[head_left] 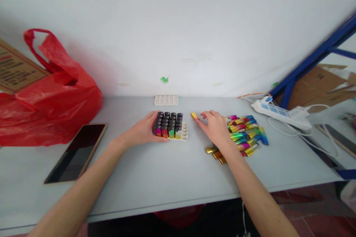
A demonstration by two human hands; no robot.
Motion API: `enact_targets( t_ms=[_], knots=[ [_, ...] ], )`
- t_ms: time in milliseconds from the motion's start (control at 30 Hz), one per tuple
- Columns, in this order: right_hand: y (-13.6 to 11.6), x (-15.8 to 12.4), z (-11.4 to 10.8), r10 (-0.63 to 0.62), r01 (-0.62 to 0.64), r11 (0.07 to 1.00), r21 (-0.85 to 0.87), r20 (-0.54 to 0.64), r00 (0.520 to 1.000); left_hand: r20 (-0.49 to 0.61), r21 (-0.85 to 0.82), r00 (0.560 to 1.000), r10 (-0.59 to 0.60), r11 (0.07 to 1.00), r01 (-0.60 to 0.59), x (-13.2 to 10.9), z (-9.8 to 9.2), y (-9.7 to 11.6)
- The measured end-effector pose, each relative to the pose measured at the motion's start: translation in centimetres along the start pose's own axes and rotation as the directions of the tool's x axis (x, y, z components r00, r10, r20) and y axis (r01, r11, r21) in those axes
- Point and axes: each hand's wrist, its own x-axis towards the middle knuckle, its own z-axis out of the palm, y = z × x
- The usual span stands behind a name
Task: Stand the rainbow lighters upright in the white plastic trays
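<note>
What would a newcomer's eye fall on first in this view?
Probably the big, crinkled red plastic bag at the left of the pale grey table. Next, the loose heap of shiny, multicoloured, metallic-looking slim pieces on the right, and, near the middle, rows of black-topped, colourful lighter-like pieces in a white plastic tray, its left end gripped by the left hand.

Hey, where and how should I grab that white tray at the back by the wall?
Probably by its left and right ends, coming down from above: the white tray lies low with its back edge close to the wall, and the upright black-topped lighters stand in front, while both ends look free.
</note>
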Motion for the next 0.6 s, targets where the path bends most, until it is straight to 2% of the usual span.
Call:
enact_targets(
  t_ms=[67, 133, 200, 300, 367, 467, 533, 600],
  knots=[
    [-0.3, -0.1, 0.4, 0.028, -0.021, 0.997, -0.081, 0.085, 0.996, -0.005, 0.004, 1.0, 0.005, 1.0, -0.005, 0.0, -0.1, 0.2],
    [-0.6, -0.2, 0.7, 0.027, -0.018, 0.997, -0.074, 0.125, 0.992, -0.004, 0.01, 1.0, 0.013, 1.0, -0.013, 0.0, -0.2, 0.3],
    [-0.6, -0.2, 0.9, 0.008, -0.011, 1.0, 0.027, 0.098, 0.995, -0.001, 0.01, 1.0, 0.012, 1.0, -0.012, 0.0, -0.2, 0.4],
    [0.1, 0.3, 1.1, 0.03, -0.032, 0.953, 0.303, 0.012, 0.999, 0.002, 0.009, 1.0, 0.009, 1.0, -0.009, 0.0, -0.1, 0.1],
    [0.3, 0.6, 1.0, 0.093, -0.086, 0.839, 0.537, 0.015, 0.996, -0.002, 0.017, 1.0, 0.012, 1.0, -0.012, 0.0, 0.0, -0.1],
    [-0.1, 0.9, 0.6, 0.163, -0.157, 0.557, 0.816, 0.078, 0.983, -0.005, 0.028, 1.0, 0.018, 0.999, -0.018, 0.0, 0.1, -0.3],
    [-1.0, 0.9, 0.2, 0.201, -0.169, 0.401, 0.9, 0.094, 0.975, -0.012, 0.033, 1.0, 0.019, 0.999, -0.019, -0.1, 0.2, -0.2],
    [-1.9, 0.7, -0.2, 0.213, -0.178, 0.293, 0.939, 0.118, 0.97, -0.029, 0.043, 0.999, 0.027, 0.999, -0.025, -0.1, 0.3, -0.1]
  ],
)
